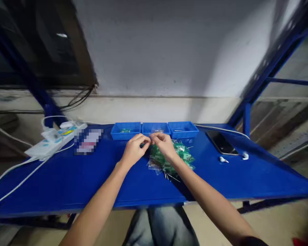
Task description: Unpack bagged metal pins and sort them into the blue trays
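My left hand [135,150] and my right hand [165,146] meet fingertip to fingertip in front of the middle blue tray [143,128]. Both are closed in a pinch. Whatever sits between the fingertips is too small to make out. Beneath and beside my right hand lies a heap of small clear and green plastic packets [183,155], partly hidden by that hand and forearm. Thin metal pins [173,177] stick out at the heap's near edge. Clear plastic [157,130] shows at the middle tray, just behind my fingers.
The left blue tray [114,131] has green bits inside; the right blue tray [195,131] holds thin metal pieces. A phone [222,141] and two white earbuds [223,159] lie on the right. A white power strip [43,148] with cables occupies the left of the blue table [92,184].
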The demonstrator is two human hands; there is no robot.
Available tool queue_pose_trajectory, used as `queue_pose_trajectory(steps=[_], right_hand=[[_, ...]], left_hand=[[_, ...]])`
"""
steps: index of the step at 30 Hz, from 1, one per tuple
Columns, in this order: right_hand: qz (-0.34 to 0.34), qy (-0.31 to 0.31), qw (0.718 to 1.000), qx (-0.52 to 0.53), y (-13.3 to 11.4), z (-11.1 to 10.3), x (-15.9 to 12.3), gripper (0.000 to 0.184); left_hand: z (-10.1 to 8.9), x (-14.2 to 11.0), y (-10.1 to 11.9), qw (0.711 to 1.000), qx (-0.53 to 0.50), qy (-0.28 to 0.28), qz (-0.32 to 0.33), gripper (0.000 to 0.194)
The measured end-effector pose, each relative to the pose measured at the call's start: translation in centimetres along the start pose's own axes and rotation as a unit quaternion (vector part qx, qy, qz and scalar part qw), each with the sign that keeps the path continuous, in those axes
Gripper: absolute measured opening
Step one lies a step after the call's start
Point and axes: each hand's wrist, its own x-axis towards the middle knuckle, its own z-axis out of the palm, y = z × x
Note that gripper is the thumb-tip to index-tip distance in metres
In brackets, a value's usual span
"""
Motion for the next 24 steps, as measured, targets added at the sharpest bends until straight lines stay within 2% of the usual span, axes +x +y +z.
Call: queue_pose_trajectory(steps=[6, 8, 10, 12, 14, 16, 17, 18, 20, 22, 24], right_hand=[[0.016, -0.031, 0.999, 0.034, -0.1, 0.2, -0.4, 0.020], [-0.004, -0.015, 0.999, 0.028, 0.1, 0.2, -0.4, 0.018], [-0.051, 0.017, 0.999, -0.006, 0.3, 0.0, -0.4, 0.014], [-0.124, 0.043, 0.988, -0.081, 0.3, -0.3, -0.4, 0.010], [-0.203, 0.054, 0.962, -0.175, 0.2, -0.6, -0.6, 0.013], [-0.247, 0.063, 0.934, -0.250, 0.0, -0.7, -0.8, 0.018], [-0.250, 0.068, 0.926, -0.274, -0.1, -0.7, -0.9, 0.020], [-0.242, 0.071, 0.924, -0.287, -0.2, -0.7, -0.9, 0.021], [-0.198, 0.058, 0.937, -0.282, -0.2, -0.6, -0.9, 0.022], [-0.129, 0.021, 0.966, -0.222, 0.0, -0.6, -0.6, 0.018], [-0.062, -0.013, 0.989, -0.137, 0.3, -0.7, -0.2, 0.024]], left_hand=[[-0.5, 0.1, -0.7, 0.999, 0.028, 0.005, 0.017, 0.014], [-0.5, 0.2, -0.8, 1.000, 0.003, -0.004, -0.003, 0.015], [-0.4, 0.3, -0.8, 0.995, -0.072, -0.030, -0.061, 0.014], [-0.3, 0.4, -0.7, 0.967, -0.198, -0.047, -0.152, 0.023], [-0.2, 0.4, -0.8, 0.917, -0.317, -0.034, -0.240, 0.033], [0.0, 0.4, -1.1, 0.882, -0.371, -0.003, -0.291, 0.035], [0.0, 0.4, -1.2, 0.878, -0.372, 0.013, -0.300, 0.033], [0.1, 0.4, -1.3, 0.884, -0.361, 0.027, -0.297, 0.031], [0.1, 0.5, -1.4, 0.913, -0.308, 0.061, -0.261, 0.027], [0.1, 0.5, -1.2, 0.951, -0.220, 0.085, -0.200, 0.020], [0.2, 0.4, -0.8, 0.980, -0.123, 0.085, -0.135, 0.015]])
